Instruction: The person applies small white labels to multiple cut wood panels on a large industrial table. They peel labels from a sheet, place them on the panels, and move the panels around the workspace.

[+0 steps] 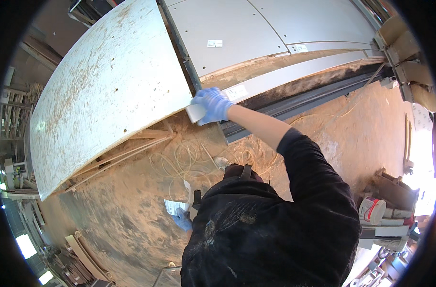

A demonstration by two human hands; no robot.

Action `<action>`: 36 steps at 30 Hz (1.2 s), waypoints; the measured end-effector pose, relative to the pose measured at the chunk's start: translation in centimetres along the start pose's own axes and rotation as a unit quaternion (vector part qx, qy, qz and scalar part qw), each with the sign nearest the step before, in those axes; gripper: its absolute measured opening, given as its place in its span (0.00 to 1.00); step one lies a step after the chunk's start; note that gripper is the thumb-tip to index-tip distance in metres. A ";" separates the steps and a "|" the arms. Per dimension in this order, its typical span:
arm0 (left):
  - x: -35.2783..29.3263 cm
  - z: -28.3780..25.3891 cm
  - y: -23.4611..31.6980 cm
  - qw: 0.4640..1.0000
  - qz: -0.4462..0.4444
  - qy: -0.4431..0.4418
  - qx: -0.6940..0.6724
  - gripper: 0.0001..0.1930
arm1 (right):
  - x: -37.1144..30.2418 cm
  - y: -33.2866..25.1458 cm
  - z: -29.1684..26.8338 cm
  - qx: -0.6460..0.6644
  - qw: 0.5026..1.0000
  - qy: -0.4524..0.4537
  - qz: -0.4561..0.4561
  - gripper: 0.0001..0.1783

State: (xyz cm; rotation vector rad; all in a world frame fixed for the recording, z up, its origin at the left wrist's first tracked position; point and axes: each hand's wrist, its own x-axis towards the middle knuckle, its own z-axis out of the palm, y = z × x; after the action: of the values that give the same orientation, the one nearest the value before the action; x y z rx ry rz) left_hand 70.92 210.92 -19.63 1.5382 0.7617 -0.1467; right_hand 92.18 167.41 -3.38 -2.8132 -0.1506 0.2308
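Note:
My right hand, in a blue-and-white glove, is closed over the near left end of a long, narrow pale grey panel strip. A white label sits on the strip just beside my fingers. Lower down, by my side, my gloved left hand grips a sheet of printed white labels, part of which curls upward. Large pale grey panels with small dark holes and labels lie beyond the strip.
A big scuffed white board on a wooden frame stands at the left. Dark metal rails run below the strip. Coiled tubing lies on the dusty floor. At the right are a white bucket and brown ribbed hoses.

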 end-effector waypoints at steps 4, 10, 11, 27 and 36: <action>-0.5 5.3 7.0 0.976 0.000 -0.158 -0.151 0.26 | 2.5 -7.4 -0.1 0.010 0.997 -0.026 -0.077 0.36; -0.4 10.9 17.2 0.929 0.007 -0.267 -0.258 0.29 | 1.9 -18.1 3.2 -0.020 0.972 -0.041 -0.229 0.27; -0.2 11.0 18.0 0.929 0.008 -0.276 -0.246 0.29 | 1.5 -19.0 3.9 -0.030 0.967 -0.053 -0.248 0.26; 7.1 -0.5 15.1 0.958 -0.055 -0.087 -0.267 0.27 | -13.4 3.6 2.0 -0.129 0.992 0.001 0.004 0.42; 7.5 -8.2 15.4 0.938 -0.007 -0.074 -0.340 0.28 | -14.5 3.9 2.8 -0.155 0.977 -0.129 0.064 0.33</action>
State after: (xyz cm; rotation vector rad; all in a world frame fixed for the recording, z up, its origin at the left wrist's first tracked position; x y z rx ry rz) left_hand 82.09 222.45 -9.48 0.8522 0.6130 -0.0024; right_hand 77.81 162.67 -5.21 -3.0940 -0.0661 0.6579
